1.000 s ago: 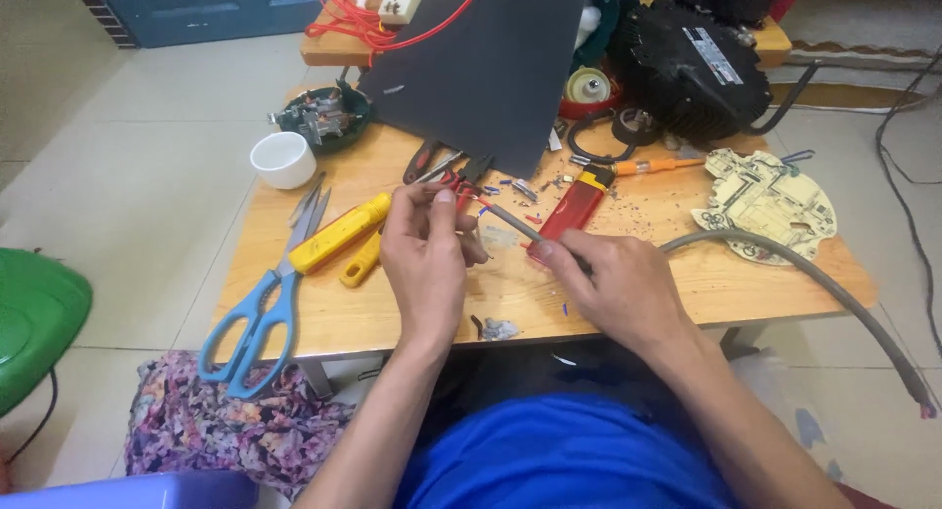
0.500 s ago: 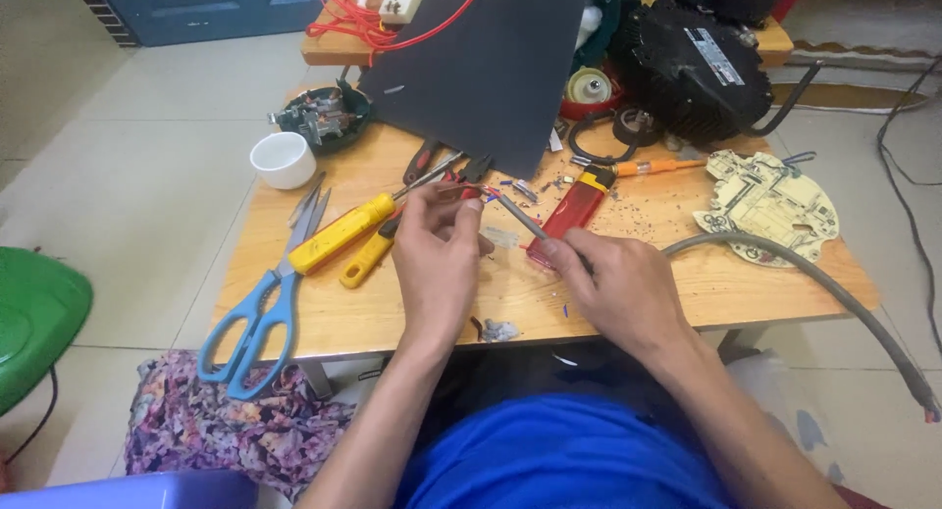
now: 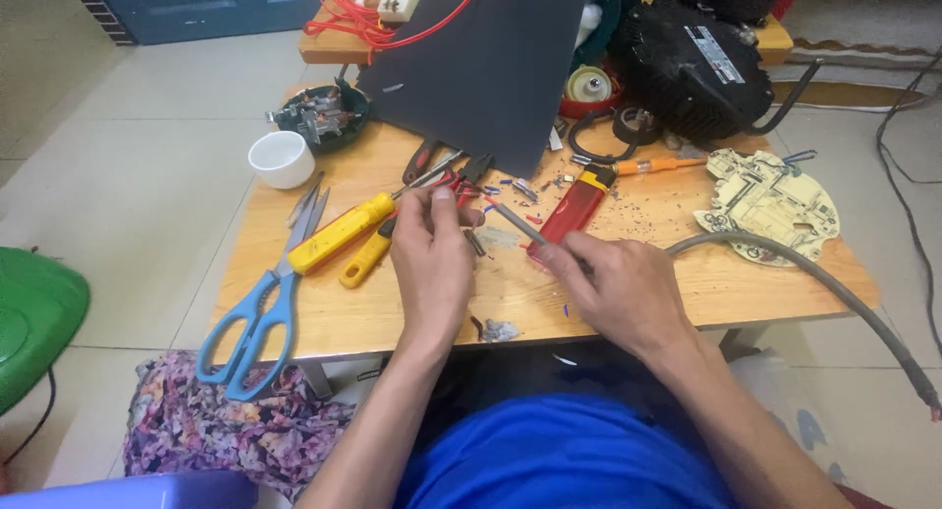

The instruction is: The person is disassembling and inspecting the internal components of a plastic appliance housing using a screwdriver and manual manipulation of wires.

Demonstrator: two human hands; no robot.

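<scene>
My left hand (image 3: 432,259) is raised over the middle of the small wooden table (image 3: 687,274), fingertips pinched on something small that I cannot make out. My right hand (image 3: 618,288) grips a thin grey rod-like tool (image 3: 518,224) whose tip points toward the left fingertips. A thick grey cable (image 3: 814,274) runs from behind my right hand off the table's right edge. A red lighter (image 3: 574,207) lies just beyond the tool.
Blue-handled scissors (image 3: 257,308), two yellow-handled screwdrivers (image 3: 343,232), pliers and wire scraps lie left of centre. A white cup (image 3: 282,159), a dark sheet (image 3: 491,68), a black motor (image 3: 702,63) and a pale circuit board (image 3: 770,203) stand behind. A green stool (image 3: 34,318) sits left.
Both hands have shifted slightly toward each other and lower over the table; the tool's tip stays near the left fingertips. Nothing on the table moved.
</scene>
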